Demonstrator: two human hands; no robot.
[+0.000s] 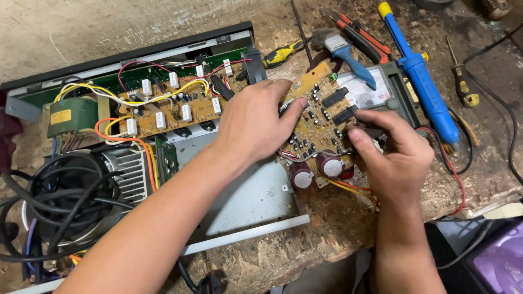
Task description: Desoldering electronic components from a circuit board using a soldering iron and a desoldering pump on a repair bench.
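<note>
A small tan circuit board (318, 122) with two large dark-red capacitors lies tilted over the right edge of an open metal amplifier chassis (248, 198). My left hand (256, 122) grips the board's left edge, fingers curled over its top. My right hand (389, 149) holds the board's right side, thumb and fingers pinching near black parts on it. Red, yellow and white wires run from the board's lower edge.
Inside the chassis sit a long tan board (163, 111), a green transformer (68, 115), a finned heatsink (128, 174) and coiled black cables (60, 201). On the wooden bench lie a blue solder sucker (422, 81), a blue-handled brush (348, 54), an analogue meter (376, 90), pliers and screwdrivers.
</note>
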